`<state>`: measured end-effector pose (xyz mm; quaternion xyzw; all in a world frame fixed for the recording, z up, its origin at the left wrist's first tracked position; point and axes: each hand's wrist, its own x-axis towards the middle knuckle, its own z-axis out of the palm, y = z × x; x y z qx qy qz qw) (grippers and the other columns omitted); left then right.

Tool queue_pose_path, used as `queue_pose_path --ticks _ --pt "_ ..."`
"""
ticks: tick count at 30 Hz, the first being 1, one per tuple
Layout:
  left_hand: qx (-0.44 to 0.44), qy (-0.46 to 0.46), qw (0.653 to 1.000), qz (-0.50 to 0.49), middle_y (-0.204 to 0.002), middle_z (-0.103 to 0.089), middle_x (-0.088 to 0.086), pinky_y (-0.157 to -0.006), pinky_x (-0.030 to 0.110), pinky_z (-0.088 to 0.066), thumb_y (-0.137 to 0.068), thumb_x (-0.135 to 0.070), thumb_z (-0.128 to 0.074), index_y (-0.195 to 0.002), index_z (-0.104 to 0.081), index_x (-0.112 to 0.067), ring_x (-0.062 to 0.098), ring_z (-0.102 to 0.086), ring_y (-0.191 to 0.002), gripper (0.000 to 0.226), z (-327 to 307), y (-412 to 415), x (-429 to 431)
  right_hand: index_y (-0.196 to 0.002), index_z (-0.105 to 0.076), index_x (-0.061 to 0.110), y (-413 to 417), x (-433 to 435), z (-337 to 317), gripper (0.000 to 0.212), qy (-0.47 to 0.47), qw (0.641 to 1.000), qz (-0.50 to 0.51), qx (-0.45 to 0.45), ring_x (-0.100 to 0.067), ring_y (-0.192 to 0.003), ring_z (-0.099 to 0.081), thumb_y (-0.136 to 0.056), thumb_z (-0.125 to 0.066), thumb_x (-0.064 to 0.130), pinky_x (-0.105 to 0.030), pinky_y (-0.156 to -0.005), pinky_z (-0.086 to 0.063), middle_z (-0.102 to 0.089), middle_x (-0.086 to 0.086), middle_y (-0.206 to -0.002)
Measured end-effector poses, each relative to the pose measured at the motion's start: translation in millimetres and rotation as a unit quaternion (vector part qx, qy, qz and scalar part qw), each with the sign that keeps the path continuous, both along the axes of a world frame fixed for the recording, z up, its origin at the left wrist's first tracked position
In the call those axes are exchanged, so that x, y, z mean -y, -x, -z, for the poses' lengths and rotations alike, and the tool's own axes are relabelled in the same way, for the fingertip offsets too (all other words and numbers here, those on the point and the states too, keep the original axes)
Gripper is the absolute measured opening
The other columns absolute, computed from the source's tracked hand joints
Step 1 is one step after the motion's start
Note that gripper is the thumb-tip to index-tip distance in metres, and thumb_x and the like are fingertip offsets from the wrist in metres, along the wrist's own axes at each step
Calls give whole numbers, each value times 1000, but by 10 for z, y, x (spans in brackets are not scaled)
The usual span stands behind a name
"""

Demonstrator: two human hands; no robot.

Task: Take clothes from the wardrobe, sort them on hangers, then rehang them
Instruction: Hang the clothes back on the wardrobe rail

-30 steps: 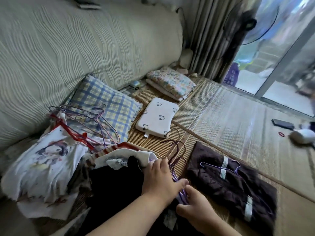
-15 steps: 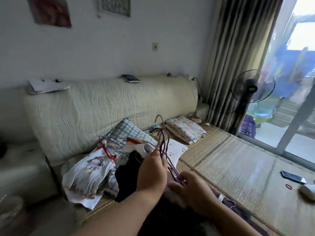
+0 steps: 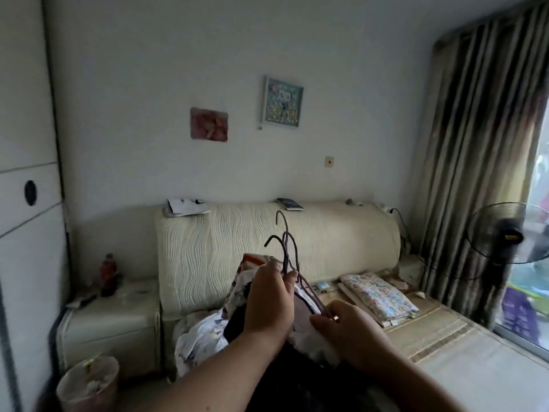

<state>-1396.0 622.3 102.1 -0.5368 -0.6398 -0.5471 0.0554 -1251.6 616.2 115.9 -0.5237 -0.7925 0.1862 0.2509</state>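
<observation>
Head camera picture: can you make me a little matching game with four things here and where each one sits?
Things:
1 hangers
2 red bottle
3 fan
4 framed picture

Places:
a on the wall
b by the curtain
c gripped in the left hand
d on the nightstand

Pairs: 1-c, 2-d, 3-b, 4-a.

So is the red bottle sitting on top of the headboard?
No, the red bottle stands on the nightstand, left of the headboard.
</observation>
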Motion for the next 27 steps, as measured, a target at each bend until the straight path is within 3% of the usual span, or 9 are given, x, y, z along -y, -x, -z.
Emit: queue_pose_path --ticks 5,8,10,12,17,21,23,27 --pt "107 -24 994 -7 -100 -58 9 -87 28 -43 -89 -30 -61 -107 -54 -8 24 -56 -94 29 -52 291 377 -68 -51 25 441 322 -106 28 -18 999 -19 -18 -8 -64 -49 -85 -58 46 -22 -55 -34 -55 8 -67" --pt "147 -46 988 -8 -96 -54 -3 -80 18 -37 -81 -30 -71 -102 -52 -12 15 -52 -93 33 -144 555 708 -67 -51 27 690 543 -144 29 -24 999 -40 -25 -3 -61 -48 -86 -57 47 -21 -51 -33 -55 10 -66" --pt "160 -27 987 -7 -85 -54 -5 -72 15 -33 -78 -32 -74 -97 -51 -13 12 -52 -80 36 -217 763 976 -68 -53 23 875 716 -195 28 -29 997 -62 -33 -1 -58 -47 -88 -58 43 -17 -49 -32 -54 9 -65" --pt "138 12 990 -3 -74 -54 -6 -65 17 -31 -81 -33 -71 -91 -53 -13 11 -52 -69 29 -268 940 1230 -68 -53 21 1043 879 -237 28 -33 995 -79 -46 -1 -56 -45 -88 -58 40 -13 -47 -30 -53 7 -63" --pt "98 54 994 11 -91 -71 4 -76 23 -46 -91 -29 -60 -101 -66 -12 20 -66 -88 21 -313 1334 1739 -69 -53 19 1448 1216 -231 31 -25 993 -107 -34 0 -53 -43 -87 -58 44 -18 -50 -32 -51 7 -59" --pt "76 10 996 -48 -88 -69 1 -70 18 -39 -91 -27 -59 -97 -66 -12 16 -62 -84 17 -331 1595 2092 -59 -48 20 1760 1386 -127 36 -6 988 -145 -50 -6 -55 -44 -83 -62 43 -28 -56 -35 -50 7 -57" --pt "70 -20 995 -62 -81 -64 -2 -65 17 -37 -90 -23 -60 -89 -65 -12 15 -57 -78 12 -352 1706 2217 -59 -46 20 1880 1481 -58 38 -11 986 -164 -34 -7 -56 -43 -83 -62 44 -26 -55 -34 -49 6 -57" --pt "70 -56 990 -107 -83 -63 3 -70 22 -41 -90 -19 -60 -86 -64 -12 18 -57 -77 9 -439 1910 2386 -60 -45 18 2058 1650 24 40 -17 979 -202 -6 -3 -54 -43 -82 -61 47 -22 -52 -32 -49 5 -57"
